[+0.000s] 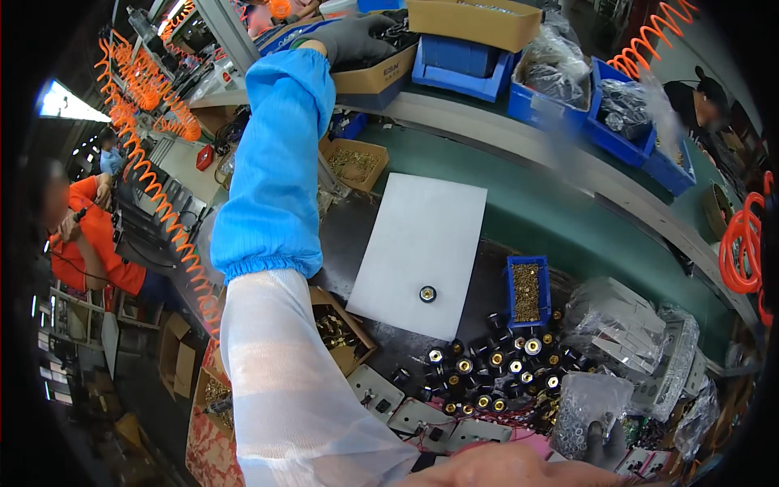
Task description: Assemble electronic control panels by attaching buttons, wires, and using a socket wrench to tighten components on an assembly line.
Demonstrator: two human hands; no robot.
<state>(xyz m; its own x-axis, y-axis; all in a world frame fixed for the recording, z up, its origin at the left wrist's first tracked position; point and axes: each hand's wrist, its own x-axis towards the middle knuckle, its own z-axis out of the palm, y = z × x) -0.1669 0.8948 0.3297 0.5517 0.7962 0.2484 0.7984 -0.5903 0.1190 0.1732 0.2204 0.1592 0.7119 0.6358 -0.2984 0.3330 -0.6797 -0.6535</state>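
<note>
Your gloved left hand (357, 36) is curled down among dark parts in the cardboard box (381, 75), its grasp unreadable, while one black knob (428, 294) sits alone on the white sheet (422, 243) well below it.

We see a lone knob (428, 294) on the sheet (422, 243), the knob pile (495, 369) at its five o'clock, the screw bin (527, 290) at three, and the box (377, 75) at eleven.
</note>
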